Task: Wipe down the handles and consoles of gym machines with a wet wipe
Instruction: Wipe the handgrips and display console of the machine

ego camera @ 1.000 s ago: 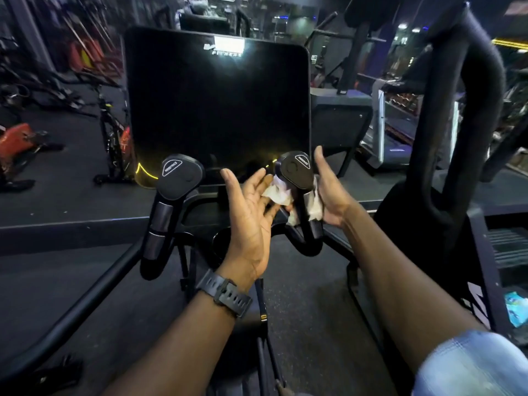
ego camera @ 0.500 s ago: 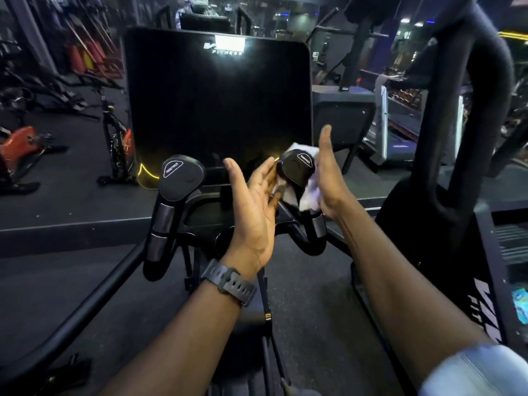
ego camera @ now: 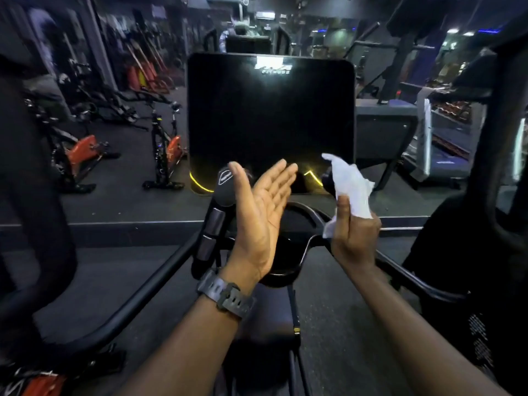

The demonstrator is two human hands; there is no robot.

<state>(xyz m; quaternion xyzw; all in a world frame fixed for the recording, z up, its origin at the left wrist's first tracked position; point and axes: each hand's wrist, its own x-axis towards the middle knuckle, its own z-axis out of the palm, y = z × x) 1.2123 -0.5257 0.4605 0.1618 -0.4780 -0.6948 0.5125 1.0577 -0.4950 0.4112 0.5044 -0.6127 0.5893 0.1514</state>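
A large black console screen [ego camera: 271,115] stands dark in front of me, with two short upright handles below it. The left handle [ego camera: 213,224] has a round black cap [ego camera: 227,181]. My left hand [ego camera: 261,215] is held flat, palm facing right, fingers straight, just right of that cap and holding nothing. My right hand [ego camera: 355,232] grips a crumpled white wet wipe [ego camera: 351,184] over the right handle, which the wipe and hand mostly hide.
A curved black frame bar [ego camera: 128,307] runs from the handles toward the lower left. A tall black upright [ego camera: 491,167] rises at the right. Orange and black spin bikes [ego camera: 168,144] stand on the dark floor at the left. A treadmill [ego camera: 445,138] sits behind at the right.
My right hand has risen and closed on the wipe, lifting it up over the right handle's cap. My left hand has drifted left, away from that handle. The view has shifted.
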